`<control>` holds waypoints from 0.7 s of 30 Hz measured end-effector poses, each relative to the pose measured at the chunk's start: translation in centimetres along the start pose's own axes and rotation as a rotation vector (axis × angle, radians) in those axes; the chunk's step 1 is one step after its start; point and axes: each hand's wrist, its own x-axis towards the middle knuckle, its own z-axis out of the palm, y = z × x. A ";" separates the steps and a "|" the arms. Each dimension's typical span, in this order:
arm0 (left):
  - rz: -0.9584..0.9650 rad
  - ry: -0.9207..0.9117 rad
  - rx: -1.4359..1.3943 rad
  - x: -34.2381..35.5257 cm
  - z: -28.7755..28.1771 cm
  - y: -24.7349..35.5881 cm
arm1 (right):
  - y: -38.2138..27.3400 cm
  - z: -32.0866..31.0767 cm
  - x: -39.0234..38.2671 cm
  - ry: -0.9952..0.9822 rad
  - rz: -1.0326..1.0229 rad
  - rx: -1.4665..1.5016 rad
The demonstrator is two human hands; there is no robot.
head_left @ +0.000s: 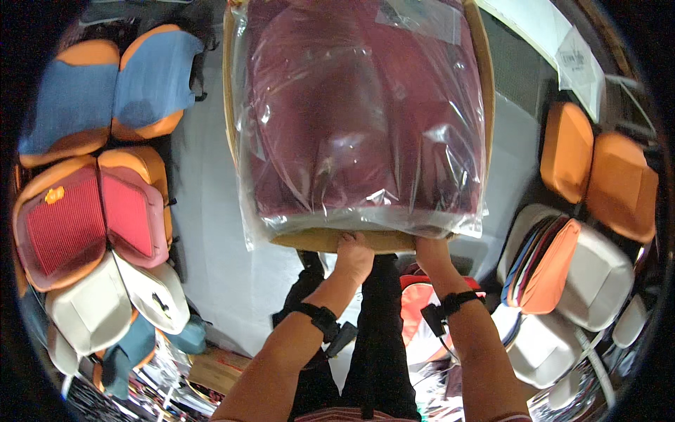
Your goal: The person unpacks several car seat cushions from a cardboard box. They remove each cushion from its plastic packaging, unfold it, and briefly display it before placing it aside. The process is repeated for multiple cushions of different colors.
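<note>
Trainee: How are the arms positioned?

Instructor: The left forearm (271, 366) and right forearm (481, 352) extend forward from the lower edge and converge toward the middle. Each wrist carries a black strapped device, one on the left (322, 318) and one on the right (459, 301).

Trainee: State the condition of each hand.

Instructor: The left hand (356, 257) is curled, knuckles uppermost, and grips the near edge of the cardboard box (390, 243). The right hand (432, 254) meets the same edge farther right; its fingers are hidden, so the degree of closure cannot be determined.

Trainee: Where is the load relative to the hands?

Instructor: The box lies directly ahead of both hands, its side walls running away from the person. Inside, just beyond the hands, sits a maroon padded bundle (330, 119) in a clear plastic bag (247, 218), which overhangs the near rim.
</note>
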 end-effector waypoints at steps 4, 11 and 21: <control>0.049 -0.086 0.131 -4.5 1.2 -0.6 | -4.1 3.9 -5.6 -0.151 0.203 0.175; 0.092 -0.038 0.196 -9.5 3.0 -3.8 | -11.3 8.5 -11.1 0.034 0.299 0.333; 0.132 0.034 -0.124 -10.9 -7.0 -9.9 | -12.1 7.3 -13.3 0.263 0.380 0.566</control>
